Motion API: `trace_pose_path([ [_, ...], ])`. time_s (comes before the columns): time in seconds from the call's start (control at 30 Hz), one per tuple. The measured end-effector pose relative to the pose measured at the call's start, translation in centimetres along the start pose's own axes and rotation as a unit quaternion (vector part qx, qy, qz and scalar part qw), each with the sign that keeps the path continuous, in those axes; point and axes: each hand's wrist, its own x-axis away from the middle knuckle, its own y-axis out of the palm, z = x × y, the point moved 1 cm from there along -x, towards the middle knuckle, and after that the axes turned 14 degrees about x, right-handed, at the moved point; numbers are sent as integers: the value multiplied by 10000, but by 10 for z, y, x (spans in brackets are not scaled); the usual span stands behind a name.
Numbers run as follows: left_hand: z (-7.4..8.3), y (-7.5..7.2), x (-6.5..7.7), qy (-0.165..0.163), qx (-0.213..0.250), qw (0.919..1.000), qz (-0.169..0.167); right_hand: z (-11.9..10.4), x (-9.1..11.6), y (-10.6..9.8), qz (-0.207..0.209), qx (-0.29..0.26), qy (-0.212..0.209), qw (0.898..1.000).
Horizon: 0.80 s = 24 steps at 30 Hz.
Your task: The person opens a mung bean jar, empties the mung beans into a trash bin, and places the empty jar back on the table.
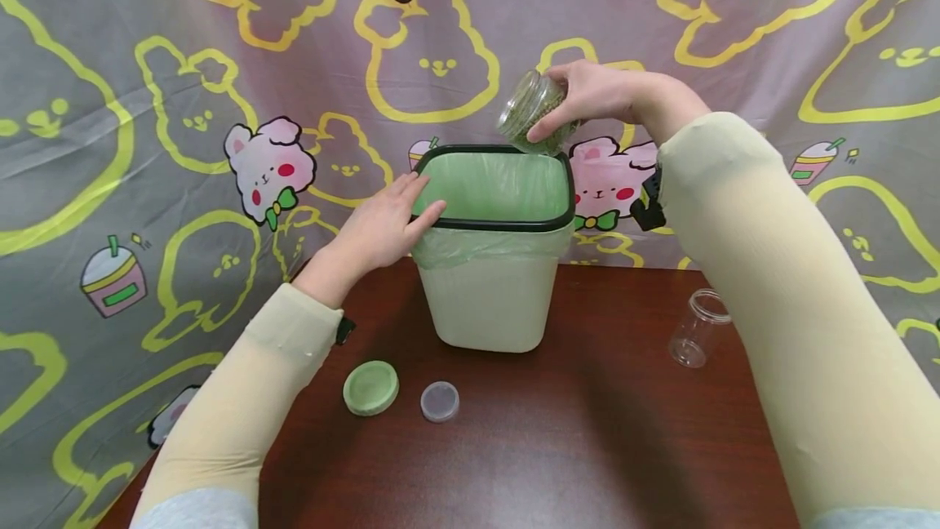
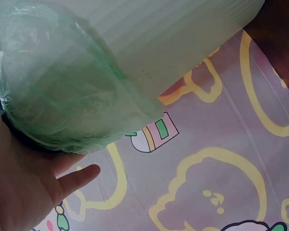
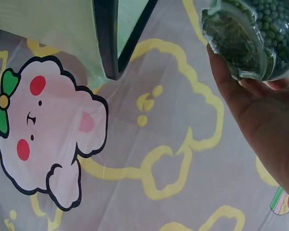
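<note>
A pale bin (image 1: 490, 300) with a black rim stands on the table, lined with a thin green plastic bag (image 1: 499, 186). My left hand (image 1: 385, 219) rests on the bin's left rim, its fingers fairly straight; the left wrist view shows the hand (image 2: 29, 178) beside the bag's overhang. Above the rim's right back corner, my right hand (image 1: 587, 96) grips a clear jar (image 1: 530, 108), tilted with its mouth toward the left. Small round green beans (image 3: 272, 21) fill part of the jar. Whether any beans lie in the bin is hidden.
On the dark red-brown table (image 1: 514, 447) lie a green lid (image 1: 370, 388) and a smaller translucent lid (image 1: 440, 402), in front of the bin. An open clear jar (image 1: 693, 331) stands at the right, by my right forearm. A patterned cloth (image 1: 441, 55) hangs behind.
</note>
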Motion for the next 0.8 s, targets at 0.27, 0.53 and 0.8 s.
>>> trace_pose_path([
  [0.27,2,-2,1,-35,24,10000,-39,-4,0,-4,-85,585,63,9982],
  [0.53,1,-1,0,-32,2,10000,-39,-13,-2,-10,50,788,34,9969],
  [0.8,1,-1,0,-28,37,10000,-42,-16,-5,-7,-13,970,-23,9953],
])
